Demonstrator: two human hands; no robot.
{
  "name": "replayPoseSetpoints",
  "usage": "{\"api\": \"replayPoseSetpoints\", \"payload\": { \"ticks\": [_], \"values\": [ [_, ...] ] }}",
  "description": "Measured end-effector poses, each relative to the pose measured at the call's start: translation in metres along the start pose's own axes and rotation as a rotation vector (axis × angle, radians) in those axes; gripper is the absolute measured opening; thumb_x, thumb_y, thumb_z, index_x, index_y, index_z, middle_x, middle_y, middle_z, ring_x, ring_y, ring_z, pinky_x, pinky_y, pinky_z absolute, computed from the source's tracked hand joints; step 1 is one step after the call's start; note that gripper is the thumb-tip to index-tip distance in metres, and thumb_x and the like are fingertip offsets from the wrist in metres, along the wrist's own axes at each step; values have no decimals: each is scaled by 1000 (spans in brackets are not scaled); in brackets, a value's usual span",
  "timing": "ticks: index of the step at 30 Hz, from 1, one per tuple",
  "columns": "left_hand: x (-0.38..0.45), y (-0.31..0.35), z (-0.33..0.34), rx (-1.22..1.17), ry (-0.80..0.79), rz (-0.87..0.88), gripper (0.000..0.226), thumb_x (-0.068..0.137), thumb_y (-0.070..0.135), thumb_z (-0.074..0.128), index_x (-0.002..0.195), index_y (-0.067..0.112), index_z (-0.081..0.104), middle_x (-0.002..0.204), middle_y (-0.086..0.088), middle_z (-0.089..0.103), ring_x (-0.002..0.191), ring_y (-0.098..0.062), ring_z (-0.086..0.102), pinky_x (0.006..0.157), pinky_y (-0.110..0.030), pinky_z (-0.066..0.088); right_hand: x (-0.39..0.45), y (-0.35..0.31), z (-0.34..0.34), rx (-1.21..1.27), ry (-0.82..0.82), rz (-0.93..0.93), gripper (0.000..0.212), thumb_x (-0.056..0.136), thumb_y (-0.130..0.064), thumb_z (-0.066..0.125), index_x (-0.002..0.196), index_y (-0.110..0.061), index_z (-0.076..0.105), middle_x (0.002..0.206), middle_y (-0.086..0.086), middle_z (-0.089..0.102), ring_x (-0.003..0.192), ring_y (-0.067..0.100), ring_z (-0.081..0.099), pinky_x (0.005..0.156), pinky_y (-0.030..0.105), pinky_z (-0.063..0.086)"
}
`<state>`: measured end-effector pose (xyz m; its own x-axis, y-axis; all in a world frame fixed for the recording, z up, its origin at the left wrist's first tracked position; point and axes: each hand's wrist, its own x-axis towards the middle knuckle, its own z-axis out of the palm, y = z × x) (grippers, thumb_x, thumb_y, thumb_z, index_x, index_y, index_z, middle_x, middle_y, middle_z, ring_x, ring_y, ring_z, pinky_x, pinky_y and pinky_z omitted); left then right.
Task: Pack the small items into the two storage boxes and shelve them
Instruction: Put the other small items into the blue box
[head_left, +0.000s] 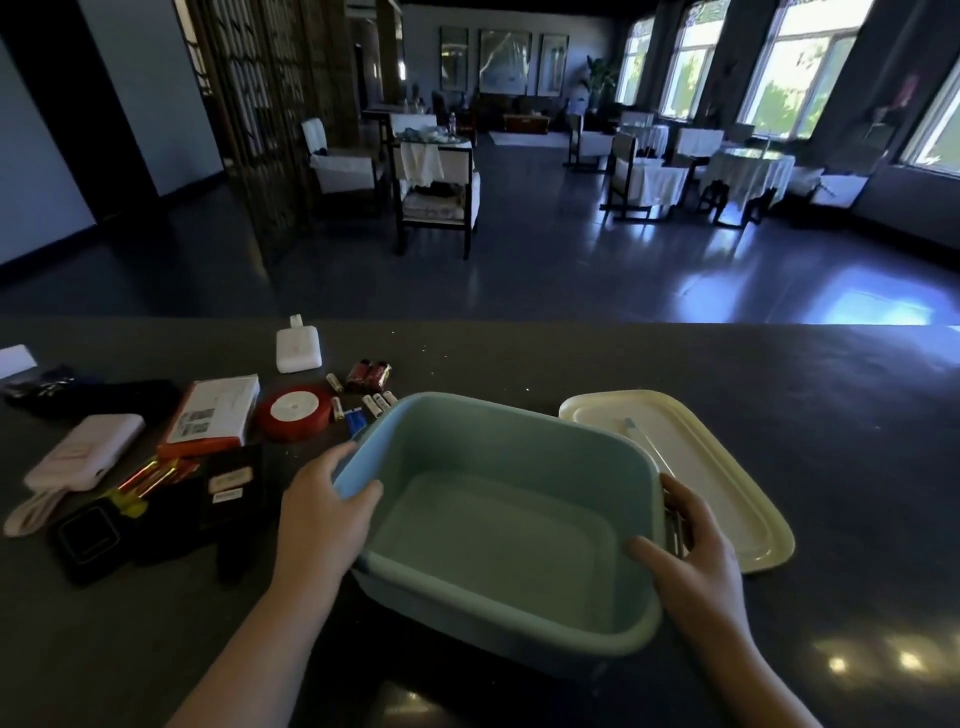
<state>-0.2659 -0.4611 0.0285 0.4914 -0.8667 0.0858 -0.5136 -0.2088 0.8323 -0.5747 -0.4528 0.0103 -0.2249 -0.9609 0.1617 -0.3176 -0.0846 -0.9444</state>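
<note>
Two hands hold the empty box (498, 525) at lower middle: left hand (322, 514), right hand (691, 551). Small items, maybe batteries (363, 389), lie on the desk (779, 374) upper left, nearer the left hand.

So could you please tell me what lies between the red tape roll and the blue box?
In the head view, loose batteries and a small blue item lie between the tape roll and the blue box.

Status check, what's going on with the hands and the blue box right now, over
Left hand and right hand both grip the box rim. Box empty, lid off beside it. Small items unpacked at left. Nothing blocking.
</note>
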Motion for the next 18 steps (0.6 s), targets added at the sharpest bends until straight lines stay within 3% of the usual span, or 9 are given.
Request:
{"api": "replayPoseSetpoints", "payload": {
  "ticks": [3, 8, 11, 13, 15, 18],
  "values": [
    [-8, 3, -14, -24, 57, 25, 51, 82, 24, 69, 131, 23, 54, 125, 3, 55, 112, -14, 52, 92, -34, 45, 10, -21, -1, 14, -46, -71, 65, 60, -12, 81, 110, -44, 55, 106, -19, 62, 98, -2, 57, 74, 12, 41],
    [-12, 3, -56, -13, 251, 34, 48, 82, 25, 69, 128, 23, 56, 112, 14, 51, 98, -2, 46, 78, -22, 36, 34, -50, 28, 76, -155, -126, 69, 63, 3, 80, 122, -27, 59, 112, -7, 64, 104, 14, 59, 90, 36, 48],
    [-22, -12, -88, -35, 389, -41, 43, 81, 23, 68, 124, 23, 59, 99, 16, 57, 76, 3, 51, 65, -22, 38, 37, -63, 65, 132, -268, -156, 72, 65, 6, 76, 121, -34, 57, 110, -11, 65, 102, 9, 60, 87, 35, 50],
    [-37, -29, -113, -28, 483, -114, 43, 81, 22, 67, 123, 25, 59, 88, 22, 52, 70, 5, 49, 58, -19, 36, 30, -72, 95, 138, -377, -167, 72, 63, -4, 78, 122, -39, 55, 113, -14, 63, 105, 7, 58, 86, 33, 49],
    [-58, -51, -138, -1, 562, -177, 43, 81, 22, 67, 123, 24, 58, 98, 13, 56, 76, 0, 50, 62, -21, 36, 16, -79, 127, 112, -498, -163, 75, 62, -16, 78, 127, -41, 51, 120, -14, 59, 110, 8, 55, 88, 36, 48],
    [-92, -84, -180, 17, 664, -297, 48, 81, 22, 67, 127, 23, 55, 121, 2, 57, 97, -8, 48, 78, -25, 36, -10, -89, 179, 112, -660, -163, 79, 66, -7, 79, 133, -36, 49, 128, -7, 56, 118, 17, 52, 98, 48, 47]
  ]
}}
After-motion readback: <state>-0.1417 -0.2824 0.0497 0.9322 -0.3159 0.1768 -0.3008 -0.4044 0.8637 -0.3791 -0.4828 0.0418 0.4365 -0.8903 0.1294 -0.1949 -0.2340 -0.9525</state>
